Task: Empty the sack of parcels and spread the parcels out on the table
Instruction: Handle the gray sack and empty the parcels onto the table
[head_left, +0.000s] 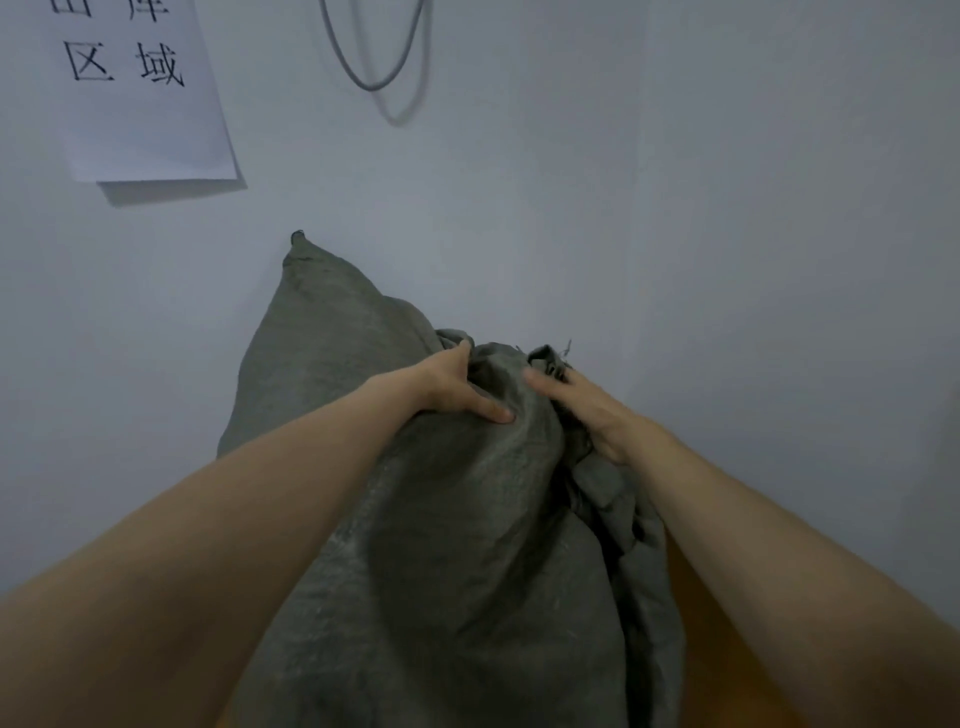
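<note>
A grey-green woven sack (441, 545) is held up in front of a pale wall, one corner poking up at the upper left. My left hand (457, 387) grips a bunched fold near the sack's upper end, thumb pressed into the cloth. My right hand (587, 410) clutches the crumpled cloth just to the right, fingers partly buried in the folds. The sack bulges below the hands. No parcels show; whatever is inside is hidden.
An orange-brown table surface (727, 660) shows at the lower right beneath the sack. A white paper sign (135, 88) with black characters hangs on the wall at upper left. A grey cable loop (374, 62) hangs at top centre.
</note>
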